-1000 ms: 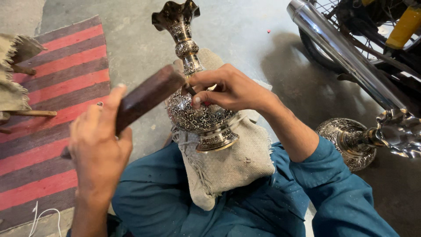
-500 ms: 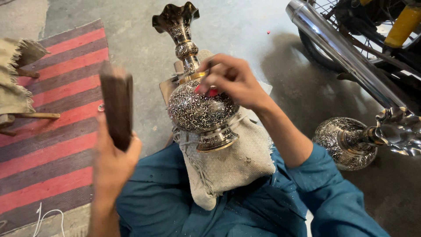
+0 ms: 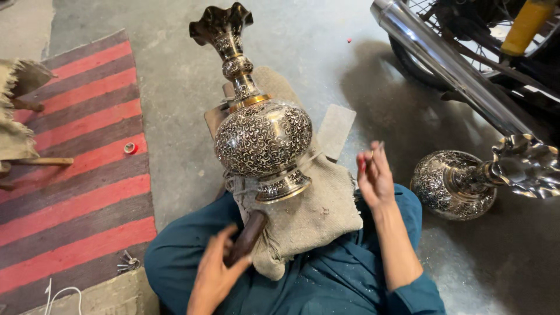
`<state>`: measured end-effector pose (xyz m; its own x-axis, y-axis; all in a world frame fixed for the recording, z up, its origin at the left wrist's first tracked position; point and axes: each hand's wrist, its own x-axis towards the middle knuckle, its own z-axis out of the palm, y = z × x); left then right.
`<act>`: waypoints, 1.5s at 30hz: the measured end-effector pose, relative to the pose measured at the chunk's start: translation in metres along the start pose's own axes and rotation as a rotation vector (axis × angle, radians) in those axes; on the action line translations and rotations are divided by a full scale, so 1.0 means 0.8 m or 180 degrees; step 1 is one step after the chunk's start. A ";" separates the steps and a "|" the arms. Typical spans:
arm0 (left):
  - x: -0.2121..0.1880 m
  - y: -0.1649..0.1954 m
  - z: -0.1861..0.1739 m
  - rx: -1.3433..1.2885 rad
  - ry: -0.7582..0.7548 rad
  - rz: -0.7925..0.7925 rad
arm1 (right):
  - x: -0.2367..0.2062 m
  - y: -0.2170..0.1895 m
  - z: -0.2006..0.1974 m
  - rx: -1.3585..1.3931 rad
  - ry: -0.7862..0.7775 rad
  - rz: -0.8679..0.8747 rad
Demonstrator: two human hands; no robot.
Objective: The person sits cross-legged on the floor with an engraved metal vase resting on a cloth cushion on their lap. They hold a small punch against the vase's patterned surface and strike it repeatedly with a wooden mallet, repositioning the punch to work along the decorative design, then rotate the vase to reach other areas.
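1. Left hand [image 3: 213,277] fingers wrapping the wooden mallet [image 3: 248,236], low by the lap.
2. Right hand [image 3: 374,178] lifting off, fingers pinching a small tool [image 3: 370,153].
3. Engraved metal vase [image 3: 261,137] lying tilted on burlap cloth [image 3: 315,216] over the knees.

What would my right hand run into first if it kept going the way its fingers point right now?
The right hand is raised with fingers pointing up and away, beside the engraved vase. Straight on, it likely meets only bare concrete floor; the grey flat block lies slightly left of that line. Depth is unclear.
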<state>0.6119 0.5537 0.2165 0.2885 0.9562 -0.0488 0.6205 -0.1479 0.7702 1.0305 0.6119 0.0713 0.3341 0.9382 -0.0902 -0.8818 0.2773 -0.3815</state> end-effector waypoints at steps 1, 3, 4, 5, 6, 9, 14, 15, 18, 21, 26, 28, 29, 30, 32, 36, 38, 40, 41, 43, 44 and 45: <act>0.013 0.027 -0.001 0.0266 0.0349 0.0023 | -0.013 0.001 -0.024 -0.0159 0.0125 0.0114; 0.035 0.083 -0.004 0.0758 0.0795 0.0623 | -0.025 0.000 -0.060 -0.0438 0.0407 0.0301; 0.045 0.109 -0.006 0.0981 0.0896 0.1212 | -0.026 0.000 -0.072 -0.0560 0.0549 0.0370; 0.059 0.132 -0.002 0.1194 0.0989 0.1795 | -0.027 -0.005 -0.082 -0.0691 0.0698 0.0443; 0.073 0.151 0.005 0.1396 0.0879 0.2251 | -0.030 -0.010 -0.090 -0.0694 0.0630 0.0490; 0.124 0.182 0.024 0.1962 0.0470 0.3140 | -0.032 -0.025 -0.105 -0.0714 0.0456 0.0595; 0.169 0.173 0.048 0.2610 0.0231 0.3866 | -0.097 -0.049 -0.135 -0.0679 0.0203 0.0799; 0.174 0.168 0.051 0.2604 0.0211 0.3962 | -0.117 -0.056 -0.142 -0.0846 0.0676 0.0778; 0.183 0.158 0.054 0.2413 0.0355 0.4233 | -0.168 -0.087 -0.154 -0.0391 0.0256 0.0738; 0.186 0.150 0.052 0.1880 0.0551 0.4371 | -0.196 -0.108 -0.139 -0.0729 0.0145 0.0620; 0.188 0.146 0.046 0.1563 0.0566 0.4377 | -0.179 -0.109 -0.037 -0.1965 0.0253 0.0295; 0.187 0.150 0.046 0.1564 0.0550 0.4309 | -0.159 -0.098 0.022 -0.1967 0.0061 -0.0047; 0.187 0.152 0.046 0.1532 0.0521 0.4291 | -0.146 -0.095 0.053 -0.2012 0.0143 -0.0153; 0.185 0.154 0.045 0.1497 0.0484 0.4267 | -0.135 -0.089 0.084 -0.2055 0.0231 -0.0253; 0.178 0.153 0.041 0.1278 0.0532 0.4171 | -0.114 -0.073 0.141 -0.2203 0.0368 -0.0295; 0.132 0.112 0.023 0.0770 0.0884 0.3618 | -0.080 -0.032 0.235 -0.2954 -0.0355 -0.0690; 0.097 0.063 0.016 0.0712 0.0973 0.2500 | -0.072 -0.011 0.269 -0.2966 -0.0501 -0.0723; 0.059 -0.002 0.020 0.0163 0.0803 0.0661 | -0.065 0.005 0.296 -0.2957 -0.0741 -0.0810; 0.043 -0.039 0.023 -0.0165 0.0423 0.0143 | -0.058 0.009 0.308 -0.2952 -0.0916 -0.0902; 0.013 -0.113 0.033 -0.0542 -0.0432 -0.0318 | -0.047 0.016 0.329 -0.2999 -0.1101 -0.1007; 0.000 -0.146 0.043 -0.0587 -0.0909 -0.0276 | -0.043 0.020 0.337 -0.3048 -0.1106 -0.1011; -0.013 -0.173 0.051 -0.0358 -0.1316 -0.0587 | -0.040 0.024 0.344 -0.3094 -0.1114 -0.1014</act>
<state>0.5527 0.5536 0.0841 0.4615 0.7797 -0.4233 0.6124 0.0653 0.7878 0.9114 0.6443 0.3204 0.2517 0.9019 0.3511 -0.0780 0.3805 -0.9215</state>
